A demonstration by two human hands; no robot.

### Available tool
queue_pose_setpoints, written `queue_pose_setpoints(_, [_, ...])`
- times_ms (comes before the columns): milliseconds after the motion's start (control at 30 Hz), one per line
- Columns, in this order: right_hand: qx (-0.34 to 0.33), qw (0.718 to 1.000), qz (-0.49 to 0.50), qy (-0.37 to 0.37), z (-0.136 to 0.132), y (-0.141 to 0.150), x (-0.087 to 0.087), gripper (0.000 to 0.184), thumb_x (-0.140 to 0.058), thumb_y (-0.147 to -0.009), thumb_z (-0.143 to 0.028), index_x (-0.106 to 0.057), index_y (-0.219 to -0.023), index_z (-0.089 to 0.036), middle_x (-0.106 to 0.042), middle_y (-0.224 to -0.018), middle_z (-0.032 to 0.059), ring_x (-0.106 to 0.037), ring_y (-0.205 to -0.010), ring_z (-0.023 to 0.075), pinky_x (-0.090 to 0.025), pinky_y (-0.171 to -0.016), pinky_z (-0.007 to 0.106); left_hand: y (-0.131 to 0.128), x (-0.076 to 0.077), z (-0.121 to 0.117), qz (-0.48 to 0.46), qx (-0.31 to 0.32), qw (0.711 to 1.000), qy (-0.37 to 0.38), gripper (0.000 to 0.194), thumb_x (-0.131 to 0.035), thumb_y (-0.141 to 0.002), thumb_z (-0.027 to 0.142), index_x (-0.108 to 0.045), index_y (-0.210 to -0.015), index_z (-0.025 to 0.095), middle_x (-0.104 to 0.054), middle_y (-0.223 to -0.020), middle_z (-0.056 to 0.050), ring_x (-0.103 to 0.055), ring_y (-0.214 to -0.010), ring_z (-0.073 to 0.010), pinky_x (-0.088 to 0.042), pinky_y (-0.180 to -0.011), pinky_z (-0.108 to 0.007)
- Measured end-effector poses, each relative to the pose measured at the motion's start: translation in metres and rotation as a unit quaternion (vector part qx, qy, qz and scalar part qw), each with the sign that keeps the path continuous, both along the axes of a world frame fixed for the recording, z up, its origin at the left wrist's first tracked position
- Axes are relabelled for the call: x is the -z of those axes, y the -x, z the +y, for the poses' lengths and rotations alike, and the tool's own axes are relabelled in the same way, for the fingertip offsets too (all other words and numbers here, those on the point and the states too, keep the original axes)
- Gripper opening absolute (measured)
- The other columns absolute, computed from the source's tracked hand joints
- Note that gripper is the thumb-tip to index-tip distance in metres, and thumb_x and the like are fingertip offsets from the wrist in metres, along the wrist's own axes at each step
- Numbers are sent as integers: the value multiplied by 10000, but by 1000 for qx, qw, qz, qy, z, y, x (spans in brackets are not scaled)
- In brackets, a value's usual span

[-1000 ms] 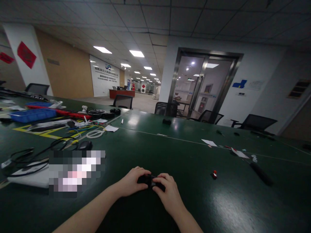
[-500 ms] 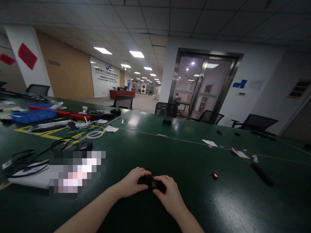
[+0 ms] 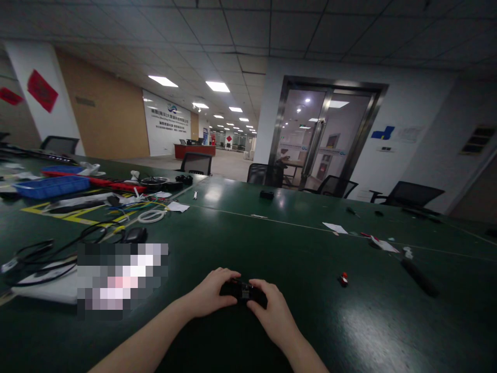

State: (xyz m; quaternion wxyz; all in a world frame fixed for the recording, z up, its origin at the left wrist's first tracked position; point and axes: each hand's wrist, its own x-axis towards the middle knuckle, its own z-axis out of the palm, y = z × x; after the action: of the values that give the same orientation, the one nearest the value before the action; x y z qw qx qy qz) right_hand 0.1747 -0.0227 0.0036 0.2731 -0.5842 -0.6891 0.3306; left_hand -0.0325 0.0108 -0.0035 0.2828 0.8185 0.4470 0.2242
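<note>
A small black device point(image 3: 245, 291) with a greyish, boxy middle part is at the front centre, just above or on the green table. My left hand point(image 3: 213, 293) grips its left end, with the thumb below and the fingers over the top. On the right end, my right hand point(image 3: 272, 306) pinches between thumb and fingers. The middle of the device shows between the two hands, while both ends are partly hidden. It is too dark to tell its exact kind.
A small red-and-white item point(image 3: 343, 280) lies right of my hands, with a black-handled tool point(image 3: 418, 276) beyond it. To the left are black cables, a black computer mouse point(image 3: 135, 235), a coiled white cable point(image 3: 151, 216) and a blue tray point(image 3: 52, 186). Chairs line the far edge.
My right hand has shifted slightly right, so the gap between the hands is wider and more of the device's greyish middle shows. My left hand stays almost still.
</note>
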Motion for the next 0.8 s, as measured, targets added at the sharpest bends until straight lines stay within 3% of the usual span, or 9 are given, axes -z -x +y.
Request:
queue_pose_setpoints(133, [1,1000,3,9,-2,-1,-2,417,-584,-732,-231,-542,-1142,-291,-553,-1177,6,-478,-1145,213,-377,-957,385,-1,-5,-1,15,14,1000,-9,392,-652,-729,269,-555,-1109,252,-573,-1094,-32,-490,-1045,-228,-353,-949,-381])
queue_pose_setpoints(400, [2,1000,-2,13,-4,1,-8,367,-584,-730,-219,-579,-1091,-291,-566,-1157,0,-494,-1119,216,-391,-938,391,-1,-5,-2,18,11,1000,-3,383,-643,-737,260,-543,-1107,258,-563,-1100,-25,-483,-1046,-219,-375,-924,-359])
queue_pose_setpoints(633, [1,1000,-2,8,-3,0,-4,359,-582,-732,-235,-578,-1085,-301,-565,-1152,-6,-492,-1120,212,-392,-936,382,2,1,0,-5,-14,1000,14,537,-705,-670,301,-501,-1161,227,-552,-1131,-56,-495,-1045,-235,-397,-909,-360])
queue_pose_setpoints(800, [-6,1000,-6,-15,-1,0,-1,352,-587,-723,-244,-588,-1072,-291,-580,-1123,-2,-504,-1101,214,-389,-934,368,-1,-5,-1,11,6,1000,-10,391,-670,-708,270,-553,-1079,241,-572,-1089,-31,-495,-1023,-232,-391,-888,-347])
